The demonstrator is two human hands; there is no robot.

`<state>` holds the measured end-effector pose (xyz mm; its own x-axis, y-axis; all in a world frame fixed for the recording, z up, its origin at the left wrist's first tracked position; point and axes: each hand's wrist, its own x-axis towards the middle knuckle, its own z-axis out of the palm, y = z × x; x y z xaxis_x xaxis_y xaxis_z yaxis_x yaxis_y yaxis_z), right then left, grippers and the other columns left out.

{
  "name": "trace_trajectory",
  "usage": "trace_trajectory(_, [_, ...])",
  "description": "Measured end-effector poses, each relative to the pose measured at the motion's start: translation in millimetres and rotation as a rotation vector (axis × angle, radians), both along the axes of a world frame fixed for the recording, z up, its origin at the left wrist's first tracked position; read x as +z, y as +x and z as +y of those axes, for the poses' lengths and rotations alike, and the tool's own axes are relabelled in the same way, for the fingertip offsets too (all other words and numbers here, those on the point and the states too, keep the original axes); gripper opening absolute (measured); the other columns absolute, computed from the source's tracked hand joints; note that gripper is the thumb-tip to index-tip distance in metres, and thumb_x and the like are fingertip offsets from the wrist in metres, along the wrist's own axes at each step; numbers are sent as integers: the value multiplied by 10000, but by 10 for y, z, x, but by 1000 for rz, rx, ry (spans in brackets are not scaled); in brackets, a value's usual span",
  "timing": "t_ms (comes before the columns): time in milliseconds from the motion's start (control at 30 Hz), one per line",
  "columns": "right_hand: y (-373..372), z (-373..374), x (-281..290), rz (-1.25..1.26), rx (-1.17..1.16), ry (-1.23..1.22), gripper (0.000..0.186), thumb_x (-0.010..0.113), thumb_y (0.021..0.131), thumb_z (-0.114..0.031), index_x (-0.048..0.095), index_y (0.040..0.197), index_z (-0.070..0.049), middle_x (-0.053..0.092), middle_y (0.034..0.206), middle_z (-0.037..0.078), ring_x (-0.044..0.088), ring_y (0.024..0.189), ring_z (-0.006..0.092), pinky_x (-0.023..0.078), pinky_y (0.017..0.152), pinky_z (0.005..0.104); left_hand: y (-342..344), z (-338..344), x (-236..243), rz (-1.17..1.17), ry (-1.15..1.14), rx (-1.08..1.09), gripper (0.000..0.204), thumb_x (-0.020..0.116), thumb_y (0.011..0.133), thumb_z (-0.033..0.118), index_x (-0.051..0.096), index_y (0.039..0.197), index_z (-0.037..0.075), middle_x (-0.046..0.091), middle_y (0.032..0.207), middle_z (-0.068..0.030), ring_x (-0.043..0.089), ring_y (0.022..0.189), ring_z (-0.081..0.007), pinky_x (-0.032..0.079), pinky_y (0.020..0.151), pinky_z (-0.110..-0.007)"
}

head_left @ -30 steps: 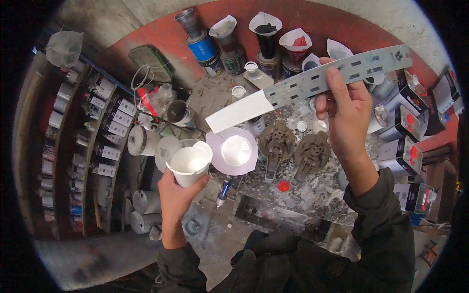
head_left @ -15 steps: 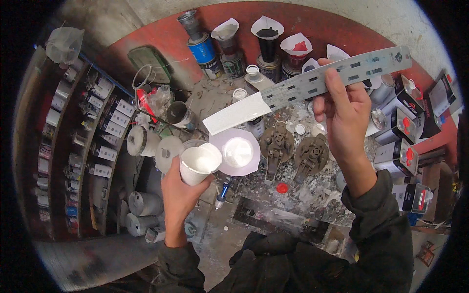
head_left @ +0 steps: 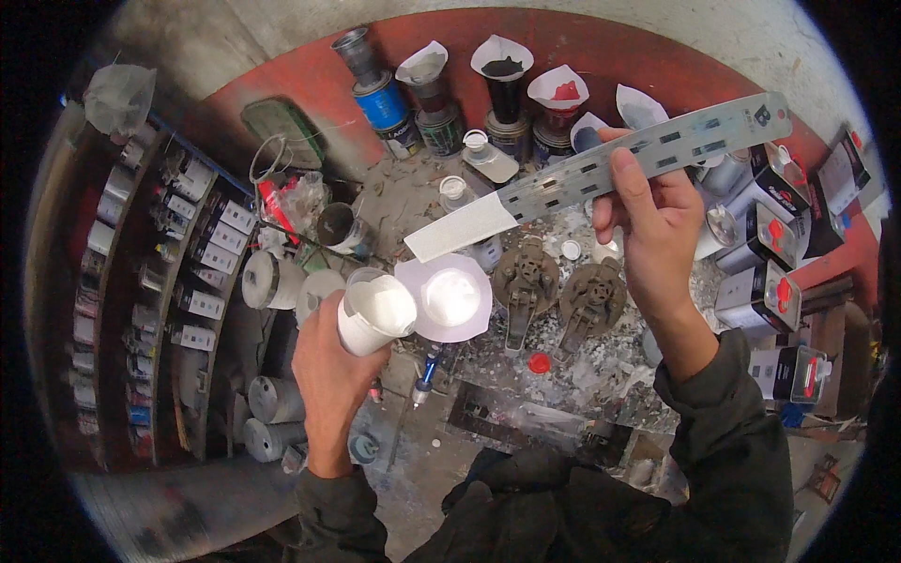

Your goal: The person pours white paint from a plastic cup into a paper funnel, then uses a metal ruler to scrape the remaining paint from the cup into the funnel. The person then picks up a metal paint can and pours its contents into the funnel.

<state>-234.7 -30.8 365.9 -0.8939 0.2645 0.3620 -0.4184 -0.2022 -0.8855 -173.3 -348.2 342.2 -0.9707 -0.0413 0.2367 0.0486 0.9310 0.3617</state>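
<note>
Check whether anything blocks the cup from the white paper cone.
Nothing visible: the cup, tilted in the left hand, overlaps the left edge of the paper cone in this view. The strip in the right hand slants past the far edge.

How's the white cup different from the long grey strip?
The white cup is round and hollow; the grey strip is long and flat. The left hand grips the cup; the right hand holds the strip. The cup has white liquid inside; the strip is white at one end. Both are tilted.
</note>
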Motion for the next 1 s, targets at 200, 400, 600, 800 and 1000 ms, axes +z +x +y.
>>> trace_trajectory(200, [10, 24, -26, 8, -1, 44, 310, 620, 1057, -225, 654, 1256, 10, 650, 821, 21, 570, 597, 63, 434, 490, 214, -4, 27, 38, 33, -86, -2, 676, 889, 660, 248, 621, 1266, 114, 667, 1069, -162, 647, 1005, -389, 527, 823, -473])
trace_trajectory(400, [13, 22, -35, 1, 0, 49, 303, 618, 1059, -221, 657, 1249, 12, 644, 783, 22, 566, 584, 66, 429, 487, 214, -18, 45, 50, 31, -116, -2, 676, 893, 660, 248, 622, 1265, 117, 658, 1066, -156, 643, 994, -386, 524, 813, -470])
trace_trajectory(600, [14, 23, -59, 0, 13, 38, 296, 619, 1057, -211, 661, 1243, 16, 652, 811, 29, 578, 590, 75, 436, 484, 216, -29, 39, 66, 56, -169, -11, 691, 888, 633, 220, 621, 1263, 121, 647, 1047, -148, 628, 992, -378, 513, 820, -465])
trace_trajectory(800, [13, 28, -61, 4, 14, 20, 287, 636, 1047, -201, 676, 1228, 18, 669, 837, 33, 592, 605, 71, 451, 494, 214, -54, 40, 94, 54, -197, -6, 732, 887, 589, 180, 617, 1267, 126, 644, 1079, -142, 611, 1026, -379, 495, 854, -470])
trace_trajectory(1000, [23, 37, -66, 9, 20, -19, 265, 657, 1035, -198, 707, 1200, 4, 680, 811, 18, 602, 618, 56, 461, 512, 203, -85, 44, 109, 90, -246, -35, 768, 899, 548, 150, 618, 1262, 131, 643, 1086, -133, 599, 1046, -372, 480, 878, -465])
